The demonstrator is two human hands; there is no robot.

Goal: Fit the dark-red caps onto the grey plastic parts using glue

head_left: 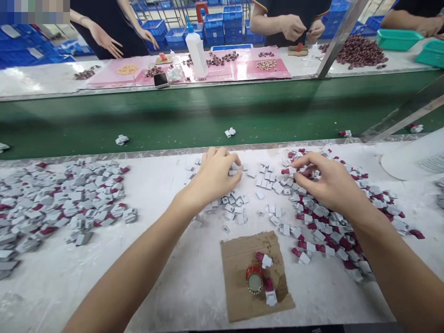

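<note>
My left hand (220, 173) is over small light-grey pieces (236, 206) in the middle of the white table, its thumb and index finger curved and apart; whether it holds anything is unclear. At the left edge of a heap of grey and dark-red parts (322, 226), my right hand (317, 178) pinches a small white and red part (288, 170) between thumb and index finger. Nearer to me lies a brown cardboard piece (239, 277) bearing a round red cap (255, 280) and two red and white parts (270, 296).
A large heap of grey parts (69, 203) covers the left side. Beyond the table runs a green conveyor (173, 115) with scattered small parts. People work at the far bench, where a white bottle (197, 51) stands. A metal post (342, 39) rises at right.
</note>
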